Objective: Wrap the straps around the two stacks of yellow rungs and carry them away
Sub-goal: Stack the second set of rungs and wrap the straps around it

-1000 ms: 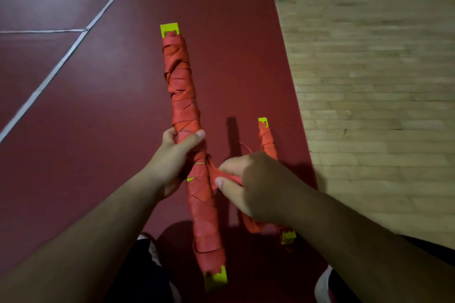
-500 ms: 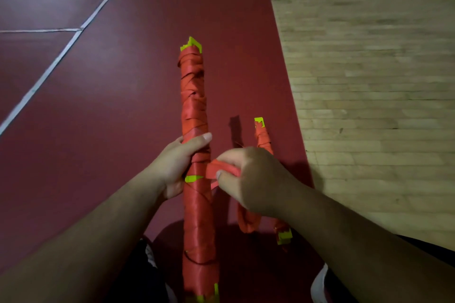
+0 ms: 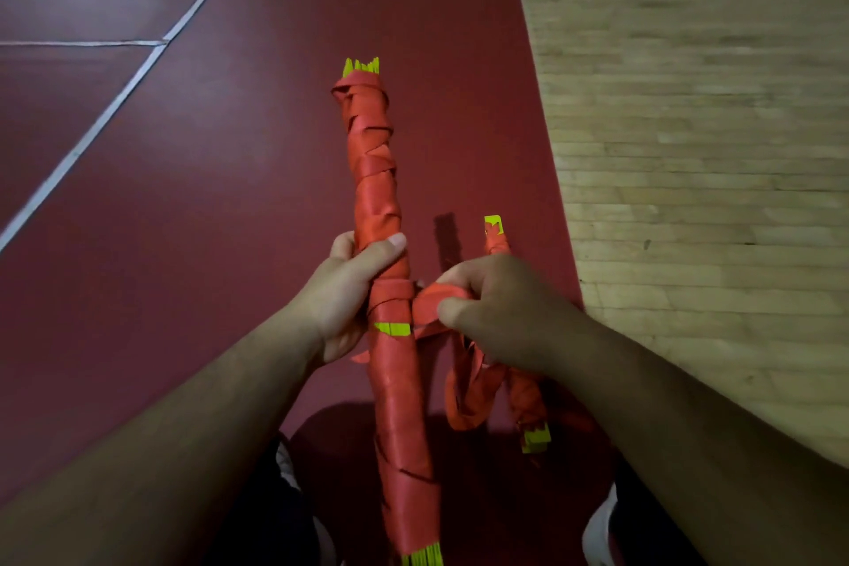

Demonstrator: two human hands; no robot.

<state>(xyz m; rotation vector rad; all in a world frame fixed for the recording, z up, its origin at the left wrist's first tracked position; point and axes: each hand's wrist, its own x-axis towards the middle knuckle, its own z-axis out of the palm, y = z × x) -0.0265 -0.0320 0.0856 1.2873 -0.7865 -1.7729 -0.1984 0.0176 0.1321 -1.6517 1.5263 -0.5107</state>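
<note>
My left hand [image 3: 349, 290] gripping the first strap-wrapped stack of yellow rungs [image 3: 376, 188] at mid-length, raised over the red floor [image 3: 229, 198], my right hand [image 3: 496, 308] pinching the loose orange strap [image 3: 427, 301] just beside it, second wrapped stack [image 3: 528, 404] lying below my right wrist.

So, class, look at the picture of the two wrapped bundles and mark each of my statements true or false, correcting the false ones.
1. The left hand grips the big bundle round its middle. True.
2. The right hand is empty. False: it pinches the loose strap beside the big bundle.
3. The small bundle lies on the wooden boards. False: it lies on the red floor, beside the boards.
4. Yellow rung ends stick out of the wrapping at the far end of the big bundle. True.
</note>
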